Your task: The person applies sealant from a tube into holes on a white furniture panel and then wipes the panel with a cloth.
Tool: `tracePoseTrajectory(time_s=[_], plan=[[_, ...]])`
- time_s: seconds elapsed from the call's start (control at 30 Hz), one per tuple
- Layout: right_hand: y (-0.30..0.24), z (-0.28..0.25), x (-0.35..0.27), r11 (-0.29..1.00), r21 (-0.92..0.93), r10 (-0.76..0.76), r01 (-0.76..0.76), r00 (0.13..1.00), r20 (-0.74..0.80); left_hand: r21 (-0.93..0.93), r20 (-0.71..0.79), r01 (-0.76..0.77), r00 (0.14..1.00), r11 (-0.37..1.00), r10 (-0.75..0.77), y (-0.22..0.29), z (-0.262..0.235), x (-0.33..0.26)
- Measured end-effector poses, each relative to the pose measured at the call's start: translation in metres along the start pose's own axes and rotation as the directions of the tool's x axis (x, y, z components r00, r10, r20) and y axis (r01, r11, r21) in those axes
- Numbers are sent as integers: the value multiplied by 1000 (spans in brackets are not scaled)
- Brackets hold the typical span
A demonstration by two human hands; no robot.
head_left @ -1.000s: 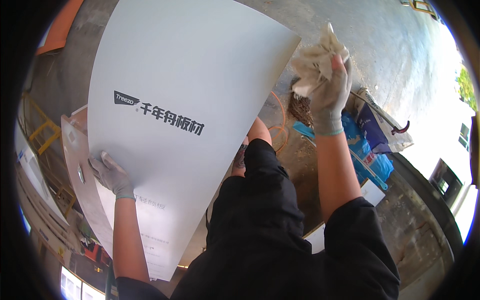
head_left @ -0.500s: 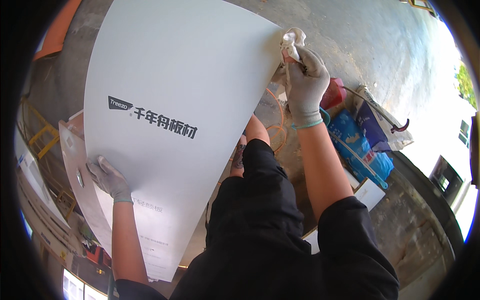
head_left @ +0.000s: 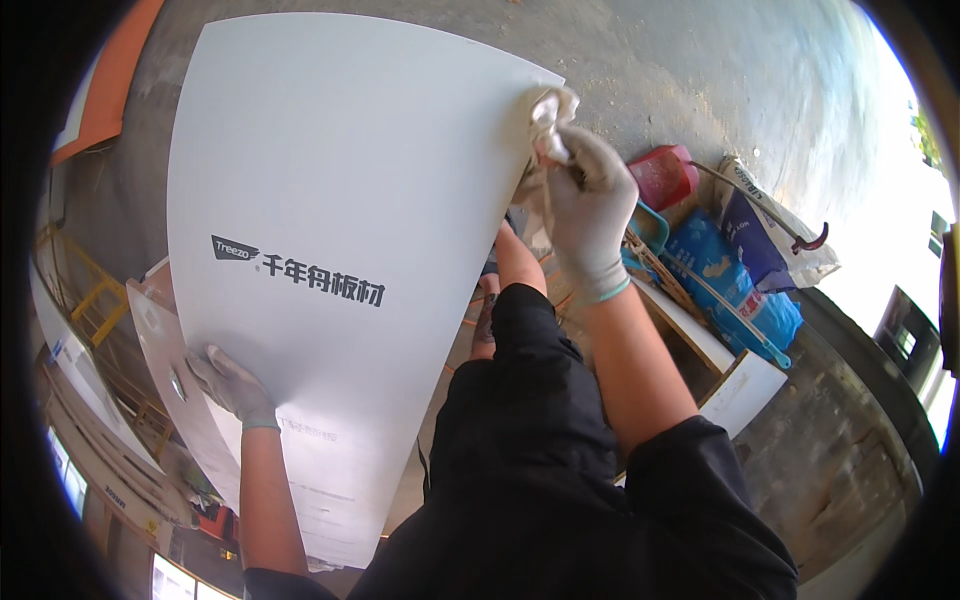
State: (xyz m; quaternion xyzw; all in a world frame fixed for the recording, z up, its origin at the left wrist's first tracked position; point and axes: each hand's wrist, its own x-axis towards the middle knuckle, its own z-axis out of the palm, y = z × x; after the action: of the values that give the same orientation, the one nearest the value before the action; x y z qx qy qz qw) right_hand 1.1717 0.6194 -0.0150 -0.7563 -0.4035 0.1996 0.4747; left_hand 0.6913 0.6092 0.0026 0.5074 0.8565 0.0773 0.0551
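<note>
The right hand [head_left: 585, 215] clamps a white rag [head_left: 548, 112] at the white board's [head_left: 330, 200] right edge; the left hand [head_left: 232, 385] grips its left edge — pressing hard could tip the board sideways.

White panel [head_left: 330, 180] with black lettering, grey gloves, whitish rag [head_left: 552, 108], red scoop [head_left: 662, 176].

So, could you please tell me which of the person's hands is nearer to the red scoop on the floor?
Right. The right hand, gripping a white rag at the white panel's right edge, is just beside the red scoop; the left hand holds the panel's far left edge.
</note>
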Motion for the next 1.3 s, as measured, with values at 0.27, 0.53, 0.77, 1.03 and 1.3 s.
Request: tracePoseTrajectory(time_s=[0.27, 0.53, 0.77, 1.03, 1.3], plan=[[-13, -14, 5, 978, -126, -147, 166, 978, 149, -84, -23, -53, 998, 995, 51, 0, 2, 0], [3, -12, 34, 967, -198, -143, 159, 985, 94, -102, 18, -94, 995, 990, 96, 5, -1, -1], [-27, -37, -18, 975, 141, 44, -173, 770, 636, -153, 30, -88, 995, 984, 93, 16, -1, -4], [0, -36, 33, 776, 209, 465, -596, 763, 448, -164, 93, -49, 994, 985, 65, -12, -1, -1], [-26, 2, 65, 447, 590, 591, -672, 717, 369, -188, 98, -33, 994, 982, 53, -16, -3, 1]])
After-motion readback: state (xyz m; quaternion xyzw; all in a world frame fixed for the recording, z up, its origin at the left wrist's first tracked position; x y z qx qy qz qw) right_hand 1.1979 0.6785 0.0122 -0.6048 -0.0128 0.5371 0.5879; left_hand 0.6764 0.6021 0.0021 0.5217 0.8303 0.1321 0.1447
